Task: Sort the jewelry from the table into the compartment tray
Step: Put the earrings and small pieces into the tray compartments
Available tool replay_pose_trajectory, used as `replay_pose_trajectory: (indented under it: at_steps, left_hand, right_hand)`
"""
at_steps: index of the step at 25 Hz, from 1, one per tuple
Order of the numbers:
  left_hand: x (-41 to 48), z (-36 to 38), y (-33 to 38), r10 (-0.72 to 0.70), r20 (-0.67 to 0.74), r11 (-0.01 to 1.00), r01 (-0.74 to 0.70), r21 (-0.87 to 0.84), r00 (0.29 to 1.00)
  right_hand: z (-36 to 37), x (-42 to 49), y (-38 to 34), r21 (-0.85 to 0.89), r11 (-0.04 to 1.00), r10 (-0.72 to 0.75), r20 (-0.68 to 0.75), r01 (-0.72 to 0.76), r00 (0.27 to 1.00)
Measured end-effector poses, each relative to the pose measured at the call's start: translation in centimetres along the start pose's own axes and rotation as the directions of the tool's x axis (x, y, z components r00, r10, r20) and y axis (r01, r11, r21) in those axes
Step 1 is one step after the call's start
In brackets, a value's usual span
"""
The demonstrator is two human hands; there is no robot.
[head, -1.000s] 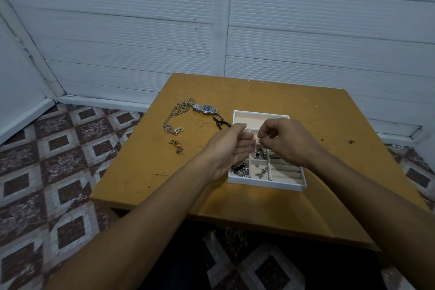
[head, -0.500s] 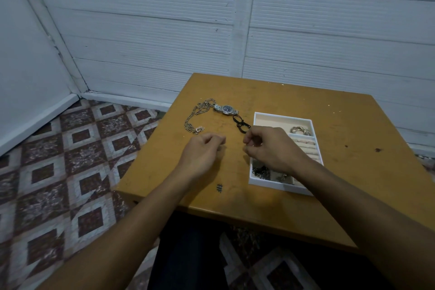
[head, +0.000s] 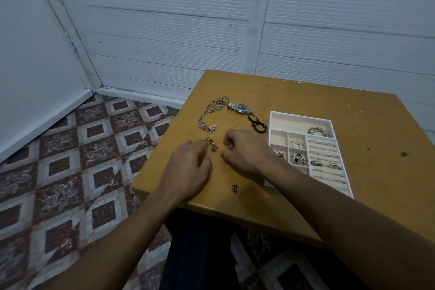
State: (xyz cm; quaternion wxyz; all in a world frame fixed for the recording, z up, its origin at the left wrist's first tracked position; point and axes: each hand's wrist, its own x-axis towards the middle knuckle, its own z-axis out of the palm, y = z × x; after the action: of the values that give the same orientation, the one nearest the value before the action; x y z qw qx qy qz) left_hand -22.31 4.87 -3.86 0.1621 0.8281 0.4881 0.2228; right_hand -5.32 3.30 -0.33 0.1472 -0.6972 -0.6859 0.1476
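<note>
Two small rose-gold pieces (head: 211,144), twisted and link-like, lie close together on the tabletop (head: 367,120), near its left part and well left of the compartment tray (head: 303,118). The left hand (head: 188,167) rests on the tabletop with its fingers (head: 201,148) loosely stretched toward the pieces; the tips are at the nearer one, though I cannot tell whether they touch it, and they grip nothing. The right hand (head: 247,150) is just right of the pieces, its fingers (head: 229,140) curled in, with the thumb apart from the forefinger; whether anything small sits in that curl I cannot tell. Beyond the pieces a silver chain (head: 208,114) of long links lies in a loose loop, its upper end beside a steel wristwatch (head: 241,107) with a dark dial. A black cord loop (head: 256,122) lies between the watch and the tray. The tray is white with a pale cream lining. Its long far compartment holds a bundle of silver bangles (head: 319,131) at the right end, the right-hand column of padded rolls carries several silver rings (head: 324,159), and one small square cell holds a silver piece with dark stones (head: 297,159). A hash mark (head: 234,189) is inked on the tabletop near its front edge. A patterned tile floor (head: 70,160) lies to the left.
</note>
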Motion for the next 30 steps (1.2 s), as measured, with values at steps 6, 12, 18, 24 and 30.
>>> replay_pose_trajectory:
  at_steps: [6,12,18,24,30]
  left_hand:
    - [-0.4,0.8,-1.1,0.023,0.036,0.993,-0.028,0.118,0.999]
    - [-0.5,1.1,-1.3,0.040,0.015,0.993,-0.041,0.115,0.999]
    - [-0.8,1.1,-1.2,0.032,0.008,0.994,-0.033,0.105,0.999]
    - [-0.8,0.3,-0.4,0.004,0.010,1.000,-0.004,0.016,1.000]
    - [1.5,-1.0,2.1,-0.283,-0.002,0.840,0.247,-0.484,0.959]
  right_hand:
    - [1.6,1.4,-0.9,-0.061,0.998,0.020,-0.025,-0.021,1.000]
    - [2.1,1.8,-2.3,0.081,0.994,0.075,0.023,-0.077,0.997]
    - [1.5,1.0,-2.2,0.143,0.987,0.068,0.073,-0.078,0.995]
    - [-0.6,0.4,-1.5,0.313,0.947,0.050,0.094,-0.077,0.994]
    - [-3.8,-0.2,-2.1,0.364,0.931,-0.057,0.056,0.033,0.997]
